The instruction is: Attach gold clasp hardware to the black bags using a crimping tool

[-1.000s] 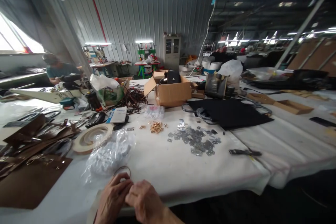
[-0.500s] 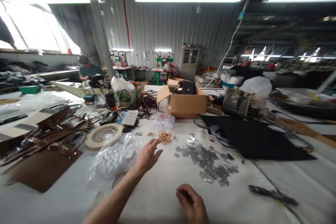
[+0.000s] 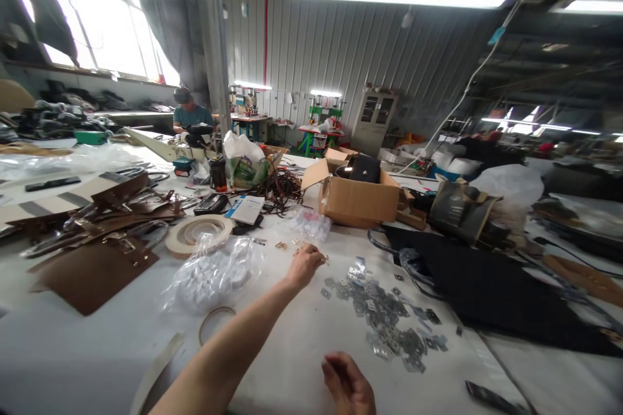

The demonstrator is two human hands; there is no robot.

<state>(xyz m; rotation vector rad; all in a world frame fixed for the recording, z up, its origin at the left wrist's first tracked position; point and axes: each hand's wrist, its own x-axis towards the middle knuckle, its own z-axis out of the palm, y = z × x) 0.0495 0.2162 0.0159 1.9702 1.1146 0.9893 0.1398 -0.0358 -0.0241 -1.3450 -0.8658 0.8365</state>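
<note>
My left hand [image 3: 305, 267] reaches forward over a pile of small gold-coloured metal pieces. Its fingers are curled down on them and cover most of the pile, while a few gold-coloured pieces [image 3: 281, 246] lie just left of it. Close to the front of the table is my right hand [image 3: 348, 384], fingers curled in and thumb near the forefinger; whatever it holds, if anything, is hidden. Ahead and right of that hand spreads a heap of thin silvery metal plates [image 3: 384, 314]. Left of my forearm lies a clear plastic bag [image 3: 214, 279] of white pieces.
Rolls of tape [image 3: 199, 235], a booklet [image 3: 244, 209] and brown leather pieces [image 3: 100, 269] lie to the left. A cardboard box [image 3: 359, 200] stands behind the pile. Black material [image 3: 467, 279] covers the right side. A co-worker [image 3: 192, 115] sits at the far left.
My left hand has moved forward and right onto the gold-coloured pile, and its fingers have curled. My right hand stays near the front, still curled. The view has turned left.
</note>
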